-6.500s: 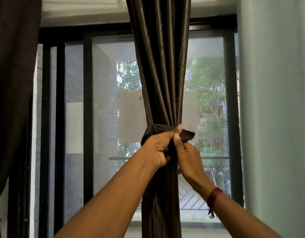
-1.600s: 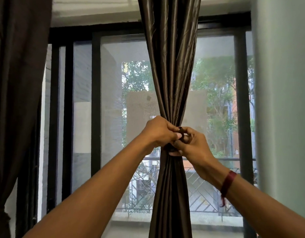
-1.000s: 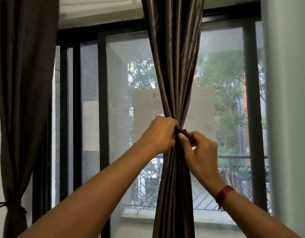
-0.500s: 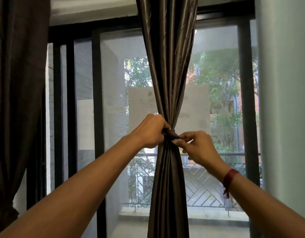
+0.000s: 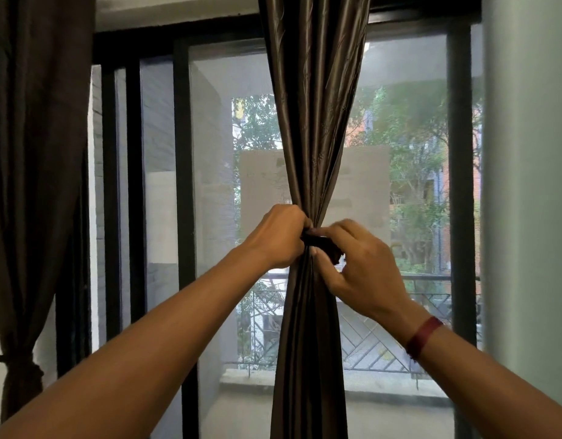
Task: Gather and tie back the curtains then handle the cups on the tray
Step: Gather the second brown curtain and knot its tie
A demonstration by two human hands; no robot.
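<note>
So the curtain (image 5: 311, 137) is held bunched by the left hand (image 5: 276, 239), tie (image 5: 320, 243) pinched in the right hand (image 5: 362, 267), ready for knotting.

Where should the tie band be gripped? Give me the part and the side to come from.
Pinch the tie band by its loose end, fingers coming from the right: that end sticks out clear of the gathered curtain, while the left hand grips the bunch on the other side.

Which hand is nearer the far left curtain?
Left. The left hand, gripping the middle curtain, is on the side toward the left curtain; the right hand, pinching the tie, is beyond it.
</note>
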